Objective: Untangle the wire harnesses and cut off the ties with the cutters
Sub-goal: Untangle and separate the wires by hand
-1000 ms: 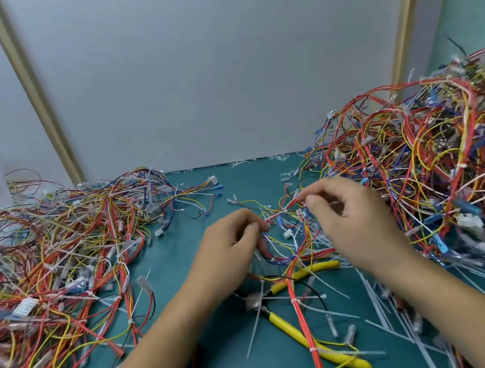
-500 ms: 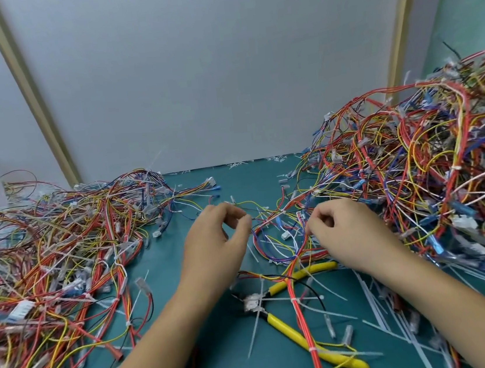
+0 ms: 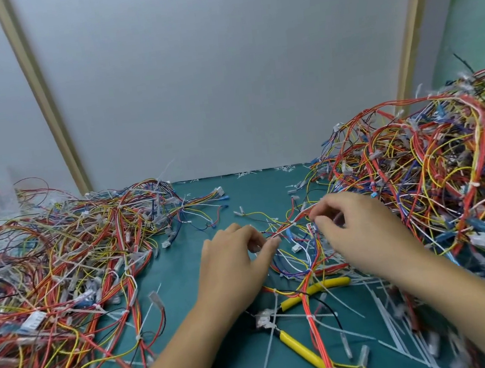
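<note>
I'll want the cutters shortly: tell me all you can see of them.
The cutters lie flat on the teal mat between the forearms; the left hand and right hand pinch wires, touching neither handle. Two yellow, plastic-looking handles are spread apart; the grey metal head points left, partly under white cut ties. A red wire bundle crosses both handles.

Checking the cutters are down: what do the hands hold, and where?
Left hand and right hand each pinch thin branch wires of the loose harness; cutters lie unheld.

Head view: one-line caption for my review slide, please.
Left hand and right hand pinch a wire harness between them; yellow-handled cutters lie unheld on the teal table.
</note>
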